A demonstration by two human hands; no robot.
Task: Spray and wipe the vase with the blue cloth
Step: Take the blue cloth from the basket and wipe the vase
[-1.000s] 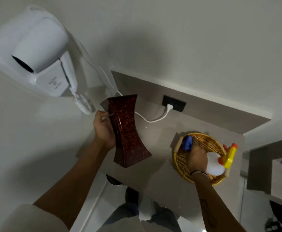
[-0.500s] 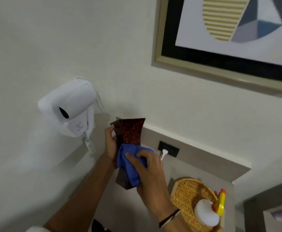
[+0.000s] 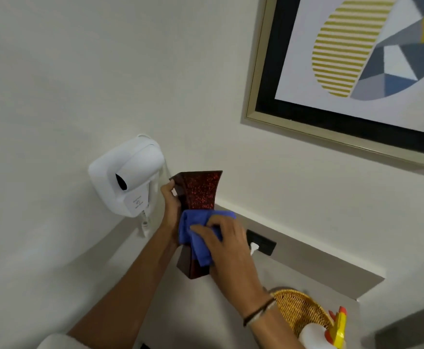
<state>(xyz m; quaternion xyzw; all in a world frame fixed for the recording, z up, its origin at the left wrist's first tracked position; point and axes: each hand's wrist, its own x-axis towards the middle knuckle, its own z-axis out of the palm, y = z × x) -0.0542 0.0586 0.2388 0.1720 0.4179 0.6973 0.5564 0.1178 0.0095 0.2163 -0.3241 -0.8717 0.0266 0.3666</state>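
A tall dark red speckled vase (image 3: 200,192) with a flared rim stands upright over the beige counter. My left hand (image 3: 171,210) grips its left side near the waist. My right hand (image 3: 228,245) presses the blue cloth (image 3: 197,235) flat against the vase's front middle, hiding that part; whether the base touches the counter I cannot tell. The white spray bottle (image 3: 314,336) with its yellow and red trigger (image 3: 339,326) lies in the wicker basket at the lower right.
The wicker basket (image 3: 296,308) sits on the counter (image 3: 294,278) at the right. A white wall-mounted hair dryer (image 3: 127,182) hangs just left of the vase. A black socket with a white plug (image 3: 260,243) is behind it. A framed picture (image 3: 351,71) hangs above.
My right hand took the blue cloth from the basket and brought it onto the vase's front. The view tilted upward, showing the framed picture.
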